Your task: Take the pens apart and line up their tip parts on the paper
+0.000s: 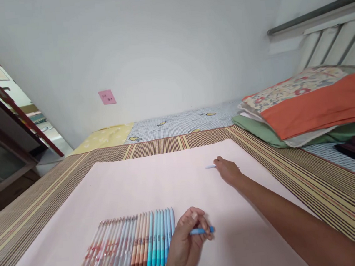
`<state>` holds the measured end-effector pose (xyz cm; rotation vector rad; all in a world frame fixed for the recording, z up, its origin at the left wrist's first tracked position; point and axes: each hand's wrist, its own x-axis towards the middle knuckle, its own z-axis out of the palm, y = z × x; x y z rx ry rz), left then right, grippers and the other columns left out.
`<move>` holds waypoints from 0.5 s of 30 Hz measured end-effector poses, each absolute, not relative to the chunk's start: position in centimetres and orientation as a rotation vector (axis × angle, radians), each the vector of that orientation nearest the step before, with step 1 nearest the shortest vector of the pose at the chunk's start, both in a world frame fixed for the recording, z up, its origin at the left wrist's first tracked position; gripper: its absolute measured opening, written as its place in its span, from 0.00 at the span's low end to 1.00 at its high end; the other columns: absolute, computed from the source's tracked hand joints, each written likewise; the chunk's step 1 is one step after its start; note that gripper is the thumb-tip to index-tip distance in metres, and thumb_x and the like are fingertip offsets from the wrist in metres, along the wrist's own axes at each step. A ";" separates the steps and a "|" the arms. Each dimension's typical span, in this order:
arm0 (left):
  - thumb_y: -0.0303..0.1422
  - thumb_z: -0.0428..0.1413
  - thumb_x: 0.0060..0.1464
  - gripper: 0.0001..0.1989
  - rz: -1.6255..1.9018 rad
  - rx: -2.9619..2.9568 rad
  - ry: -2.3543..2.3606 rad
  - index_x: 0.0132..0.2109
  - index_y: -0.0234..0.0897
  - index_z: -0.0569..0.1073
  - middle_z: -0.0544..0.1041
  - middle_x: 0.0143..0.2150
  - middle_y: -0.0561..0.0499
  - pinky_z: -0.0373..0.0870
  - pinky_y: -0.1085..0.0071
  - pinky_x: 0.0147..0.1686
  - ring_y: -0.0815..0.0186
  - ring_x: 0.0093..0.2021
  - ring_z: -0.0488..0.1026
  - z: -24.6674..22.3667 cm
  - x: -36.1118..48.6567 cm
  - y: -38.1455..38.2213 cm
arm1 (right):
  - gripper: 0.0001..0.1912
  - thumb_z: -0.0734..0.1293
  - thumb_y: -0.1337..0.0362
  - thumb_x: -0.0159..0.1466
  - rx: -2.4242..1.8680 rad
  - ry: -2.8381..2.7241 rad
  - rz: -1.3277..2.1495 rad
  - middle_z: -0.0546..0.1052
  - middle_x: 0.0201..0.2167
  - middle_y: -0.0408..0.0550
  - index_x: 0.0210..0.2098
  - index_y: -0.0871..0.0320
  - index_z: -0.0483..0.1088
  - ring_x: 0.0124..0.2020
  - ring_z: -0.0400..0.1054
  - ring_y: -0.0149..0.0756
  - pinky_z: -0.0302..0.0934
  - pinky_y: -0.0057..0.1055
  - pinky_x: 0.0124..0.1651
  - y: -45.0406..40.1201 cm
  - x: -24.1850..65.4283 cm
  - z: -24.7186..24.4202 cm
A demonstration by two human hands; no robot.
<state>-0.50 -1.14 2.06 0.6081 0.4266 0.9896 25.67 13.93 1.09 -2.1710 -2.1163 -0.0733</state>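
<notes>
My left hand [189, 242] is closed round a blue pen [198, 231], just right of a row of pens on a pale pink sheet [132, 183]. In that row, several clear-barrelled pens [105, 250] lie at the left, brown-and-peach pens [140, 247] in the middle and blue pens [159, 243] at the right, side by side. Farther off, near the sheet's back right, my right hand [227, 169] is closed on a light pen [211, 166], whose end sticks out to the left of the fingers.
A striped mat [294, 167] lies under the sheet. Folded bedding with an orange cover [316, 107] is piled at the right, below a radiator [338, 44]. Behind the mat rises a white wall [172, 45] with a pink note [107, 97]. A doorway is at the far left.
</notes>
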 end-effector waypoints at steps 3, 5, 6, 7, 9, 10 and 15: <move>0.39 0.63 0.58 0.13 0.997 0.609 0.436 0.39 0.31 0.79 0.74 0.27 0.49 0.66 0.68 0.34 0.66 0.29 0.71 2.1 -0.5 -1.2 | 0.10 0.58 0.71 0.72 -2.145 -2.093 -0.073 0.72 0.48 0.56 0.46 0.61 0.71 0.35 0.69 0.36 0.51 0.33 0.34 13.7 25.7 1.2; 0.40 0.64 0.58 0.13 0.996 0.613 0.445 0.39 0.31 0.79 0.73 0.27 0.49 0.67 0.68 0.34 0.66 0.29 0.71 2.1 -0.5 -1.2 | 0.10 0.58 0.71 0.72 -2.118 -2.062 -0.065 0.71 0.49 0.55 0.47 0.60 0.70 0.36 0.69 0.36 0.52 0.32 0.35 13.5 25.8 1.5; 0.40 0.64 0.58 0.13 0.994 0.615 0.447 0.39 0.32 0.79 0.73 0.27 0.49 0.67 0.68 0.34 0.66 0.29 0.71 2.1 -0.5 -1.2 | 0.10 0.58 0.71 0.72 -2.103 -2.040 -0.057 0.71 0.49 0.55 0.47 0.59 0.70 0.37 0.69 0.36 0.52 0.31 0.35 13.3 25.9 1.9; 0.40 0.64 0.58 0.13 0.991 0.616 0.448 0.39 0.32 0.79 0.73 0.27 0.49 0.67 0.68 0.34 0.66 0.29 0.71 2.2 -0.5 -1.2 | 0.10 0.58 0.69 0.72 -2.087 -2.013 -0.048 0.72 0.49 0.55 0.47 0.59 0.70 0.37 0.69 0.37 0.53 0.31 0.36 13.2 26.0 2.3; 0.40 0.64 0.58 0.13 0.986 0.613 0.447 0.39 0.32 0.79 0.74 0.27 0.49 0.67 0.68 0.34 0.66 0.29 0.71 2.2 -0.5 -1.2 | 0.11 0.57 0.66 0.73 -2.048 -1.940 -0.025 0.72 0.48 0.55 0.45 0.59 0.70 0.38 0.69 0.38 0.55 0.32 0.37 13.0 26.5 3.5; 0.40 0.64 0.58 0.13 0.984 0.610 0.446 0.39 0.32 0.79 0.74 0.27 0.49 0.67 0.68 0.35 0.66 0.29 0.71 2.2 -0.6 -1.2 | 0.13 0.55 0.64 0.74 -2.025 -1.896 -0.010 0.73 0.47 0.56 0.44 0.59 0.70 0.38 0.69 0.39 0.56 0.32 0.38 12.9 26.8 4.1; 0.39 0.64 0.58 0.12 0.982 0.600 0.437 0.39 0.32 0.79 0.74 0.27 0.49 0.67 0.69 0.34 0.66 0.29 0.72 2.2 -0.5 -1.1 | 0.27 0.46 0.58 0.75 -1.881 -1.631 0.171 0.72 0.28 0.50 0.35 0.60 0.71 0.32 0.68 0.37 0.60 0.31 0.36 12.4 28.8 5.9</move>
